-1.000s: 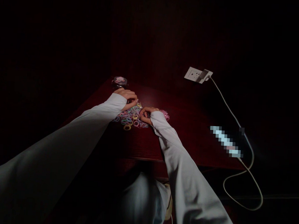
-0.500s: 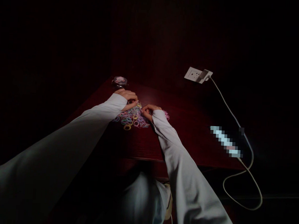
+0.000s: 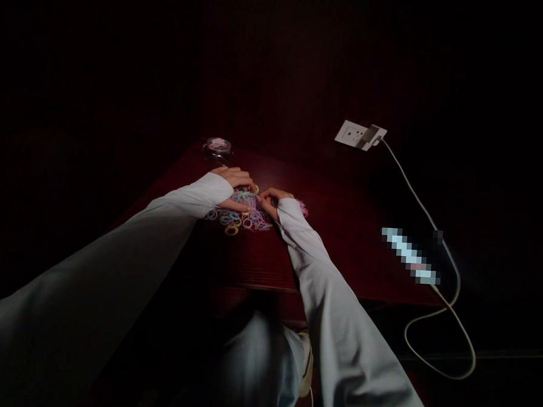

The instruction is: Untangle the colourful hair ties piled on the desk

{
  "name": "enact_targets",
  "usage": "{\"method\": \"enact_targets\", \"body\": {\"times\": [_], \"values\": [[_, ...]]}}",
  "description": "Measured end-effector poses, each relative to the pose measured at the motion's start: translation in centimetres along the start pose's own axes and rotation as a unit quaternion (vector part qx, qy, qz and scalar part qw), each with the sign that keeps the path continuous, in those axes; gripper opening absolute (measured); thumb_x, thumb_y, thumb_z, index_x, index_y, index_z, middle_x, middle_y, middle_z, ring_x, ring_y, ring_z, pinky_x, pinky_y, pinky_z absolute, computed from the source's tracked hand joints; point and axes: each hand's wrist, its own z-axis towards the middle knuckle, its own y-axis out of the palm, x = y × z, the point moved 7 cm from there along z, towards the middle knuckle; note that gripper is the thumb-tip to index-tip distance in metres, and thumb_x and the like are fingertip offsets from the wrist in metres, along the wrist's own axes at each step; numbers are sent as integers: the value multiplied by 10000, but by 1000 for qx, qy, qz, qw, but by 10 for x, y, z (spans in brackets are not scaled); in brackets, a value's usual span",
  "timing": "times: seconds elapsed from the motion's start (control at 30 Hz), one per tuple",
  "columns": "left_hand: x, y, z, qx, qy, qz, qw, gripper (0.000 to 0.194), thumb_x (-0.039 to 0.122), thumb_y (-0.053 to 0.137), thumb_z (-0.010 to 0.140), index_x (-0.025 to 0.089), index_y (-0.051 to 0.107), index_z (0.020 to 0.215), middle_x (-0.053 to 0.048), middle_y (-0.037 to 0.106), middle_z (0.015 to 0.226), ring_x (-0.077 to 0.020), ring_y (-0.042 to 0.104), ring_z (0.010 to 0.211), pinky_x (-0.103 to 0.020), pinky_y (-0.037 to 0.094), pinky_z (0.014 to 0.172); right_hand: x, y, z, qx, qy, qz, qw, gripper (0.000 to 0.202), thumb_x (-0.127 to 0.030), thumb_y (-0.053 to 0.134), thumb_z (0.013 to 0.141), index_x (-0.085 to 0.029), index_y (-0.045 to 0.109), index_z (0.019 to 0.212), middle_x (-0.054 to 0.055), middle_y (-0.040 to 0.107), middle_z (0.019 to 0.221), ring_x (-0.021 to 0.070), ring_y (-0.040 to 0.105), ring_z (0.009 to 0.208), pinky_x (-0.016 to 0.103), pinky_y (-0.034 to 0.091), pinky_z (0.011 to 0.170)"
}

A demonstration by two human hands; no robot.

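Many small coloured bands lie in a loose pile on the dark red table. My left hand reaches over the left part of the pile, its thumb held well apart from the fingers, with bands showing between them. At the pile's right side, my right hand has its thumb and fingertips pressed together; what they hold is too small to make out. Pink bands show just beyond the right cuff.
A round clear container with a patterned top stands at the table's back left. On the right lies a pixelated pale device, its white cable running to a wall socket.
My left hand has opened, its thumb moving down toward me over the bands and its fingers reaching slightly right. My right hand has hardly moved.
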Motion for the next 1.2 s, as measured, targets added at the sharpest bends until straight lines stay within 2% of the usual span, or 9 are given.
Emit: {"method": "enact_targets", "body": {"times": [0.13, 0.37, 0.6, 0.73, 0.97, 1.2], "values": [[-2, 5, 1, -19, 11, -3, 1000, 495, 629, 732, 879, 290, 742, 1238, -64, 761, 1198, -274, 662, 1111, -357, 460, 915, 2, 0, 1, 9, 2, -14, 1000, 188, -365, 649, 942, -232, 780, 919, -1, 735, 804, 151, 607, 712, 259, 425, 718], [-11, 16, 5, -24, -6, -20, 1000, 384, 544, 664, 934, 282, 769, 1194, -36, 766, 1154, -247, 695, 1104, -339, 465, 941, 6, -1, 1, 25, 4, -12, 1000, 249, -414, 612, 961, -223, 764, 914, 10, 747, 808, 159, 612, 717, 256, 403, 680], [-23, 30, 13, -3, -19, -9, 1000, 293, 445, 615, 972, 255, 806, 1086, -33, 787, 1053, -207, 710, 1001, -309, 472, 872, 13, 1, 4, 35, 15, 4, 999, 238, -416, 605, 949, -221, 726, 887, 4, 721, 809, 151, 592, 723, 256, 392, 690], [-20, 24, 12, 9, -15, -20, 1000, 291, 412, 595, 987, 241, 813, 1078, -48, 795, 1051, -205, 716, 994, -307, 475, 855, 20, 7, 8, 33, 30, 14, 999, 169, -387, 645, 889, -227, 693, 861, -23, 690, 754, 134, 555, 666, 249, 367, 648], [-2, -1, 3, 38, 12, -51, 998, 323, 384, 540, 1030, 213, 805, 1097, -70, 805, 1081, -186, 719, 966, -292, 488, 844, 14, 3, 3, 28, 15, 31, 999, 106, -332, 620, 868, -233, 611, 830, -14, 683, 779, 130, 558, 674, 258, 405, 674], [-3, -4, 5, 48, 8, -45, 998, 317, 394, 529, 1033, 232, 796, 1087, -48, 813, 1059, -187, 729, 977, -293, 493, 843, 12, 1, 1, 32, 11, 39, 999, 118, -344, 623, 854, -235, 583, 826, -5, 681, 791, 135, 577, 692, 265, 426, 693]]}}
